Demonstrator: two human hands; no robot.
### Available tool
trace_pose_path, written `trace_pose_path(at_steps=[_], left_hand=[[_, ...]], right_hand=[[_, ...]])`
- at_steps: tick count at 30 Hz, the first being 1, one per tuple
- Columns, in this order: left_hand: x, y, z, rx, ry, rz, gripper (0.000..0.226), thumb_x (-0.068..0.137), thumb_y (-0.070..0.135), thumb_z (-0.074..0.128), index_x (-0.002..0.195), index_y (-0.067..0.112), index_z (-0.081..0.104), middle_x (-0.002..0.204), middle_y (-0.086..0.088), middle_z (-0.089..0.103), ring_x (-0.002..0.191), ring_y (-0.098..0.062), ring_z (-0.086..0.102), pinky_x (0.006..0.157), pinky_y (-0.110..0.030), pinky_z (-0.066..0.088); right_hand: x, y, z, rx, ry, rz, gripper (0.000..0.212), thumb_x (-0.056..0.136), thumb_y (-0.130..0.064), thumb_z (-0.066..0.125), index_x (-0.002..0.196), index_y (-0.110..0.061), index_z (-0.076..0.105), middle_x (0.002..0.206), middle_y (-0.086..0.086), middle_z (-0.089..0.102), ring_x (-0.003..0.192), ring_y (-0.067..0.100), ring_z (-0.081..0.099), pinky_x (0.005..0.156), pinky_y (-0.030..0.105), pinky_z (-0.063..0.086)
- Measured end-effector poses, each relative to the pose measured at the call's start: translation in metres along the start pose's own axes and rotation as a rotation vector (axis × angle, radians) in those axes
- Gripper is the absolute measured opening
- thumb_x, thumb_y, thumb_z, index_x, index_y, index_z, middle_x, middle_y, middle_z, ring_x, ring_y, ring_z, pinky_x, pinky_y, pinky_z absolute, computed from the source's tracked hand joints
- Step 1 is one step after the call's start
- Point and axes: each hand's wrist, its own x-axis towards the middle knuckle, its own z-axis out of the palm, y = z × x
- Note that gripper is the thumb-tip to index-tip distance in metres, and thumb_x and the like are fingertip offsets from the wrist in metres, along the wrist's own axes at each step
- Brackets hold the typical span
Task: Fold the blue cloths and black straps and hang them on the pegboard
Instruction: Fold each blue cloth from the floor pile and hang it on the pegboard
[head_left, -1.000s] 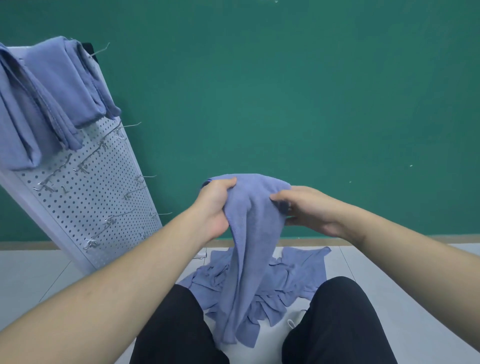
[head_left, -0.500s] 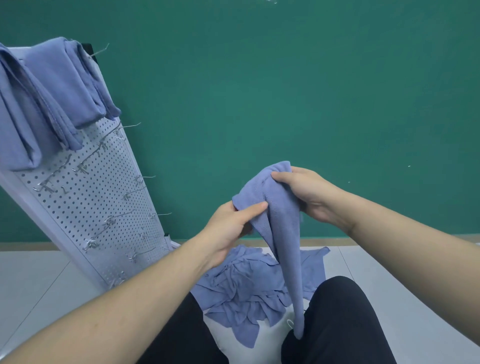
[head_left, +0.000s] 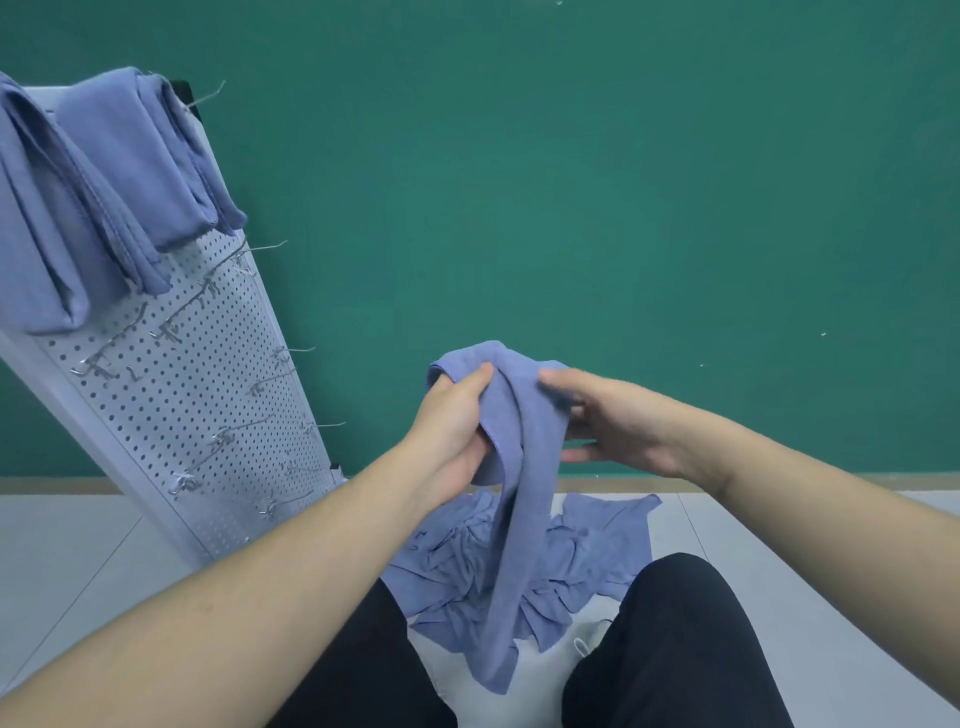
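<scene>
Both hands, left hand (head_left: 451, 423) and right hand (head_left: 615, 422), grip a plain blue cloth (head_left: 511, 499).

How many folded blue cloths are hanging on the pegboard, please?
2: one at the left edge, one to its right, both on the upper pegboard. More may hang out of frame.
</scene>
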Motion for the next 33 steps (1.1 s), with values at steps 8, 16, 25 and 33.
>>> trace_pose_path(at_steps=[8,16,25,33], left_hand=[[0.005,0.006,-0.016,0.016,0.085,0.056,0.018,0.107,0.020,0.047,0.114,0.016,0.062,0.090,0.005,0.078,0.078,-0.006,0.074,0.067,-0.028,0.055],[-0.001,0.017,-0.012,-0.101,0.038,0.034,0.027,0.103,0.032,0.054,0.123,0.014,0.059,0.103,0.000,0.077,0.092,-0.010,0.074,0.078,-0.029,0.055],[-0.018,-0.022,-0.017,0.256,-0.151,0.072,0.031,0.096,0.011,0.065,0.125,0.022,0.060,0.116,0.002,0.075,0.107,-0.021,0.071,0.080,-0.039,0.059],[-0.011,-0.009,-0.012,-0.060,-0.071,0.109,0.032,0.102,0.004,0.053,0.127,0.023,0.054,0.120,-0.002,0.072,0.106,-0.018,0.072,0.083,-0.036,0.059]], right_hand=[[0.002,0.001,0.006,-0.082,0.274,-0.231,0.018,0.103,-0.029,0.046,0.096,-0.020,0.061,0.092,-0.005,0.065,0.084,0.013,0.058,0.087,0.038,0.053],[0.009,-0.005,0.022,0.203,0.329,-0.131,0.017,0.101,-0.018,0.045,0.098,-0.016,0.062,0.085,-0.002,0.068,0.072,0.015,0.062,0.062,0.025,0.049],[0.012,-0.018,0.022,0.358,0.363,-0.004,0.017,0.099,-0.012,0.048,0.101,-0.010,0.065,0.102,0.016,0.075,0.076,0.024,0.070,0.070,0.034,0.060],[0.008,-0.005,0.004,0.196,0.087,0.052,0.049,0.093,-0.068,0.046,0.102,-0.024,0.067,0.081,-0.001,0.063,0.071,0.017,0.056,0.073,0.033,0.048]])
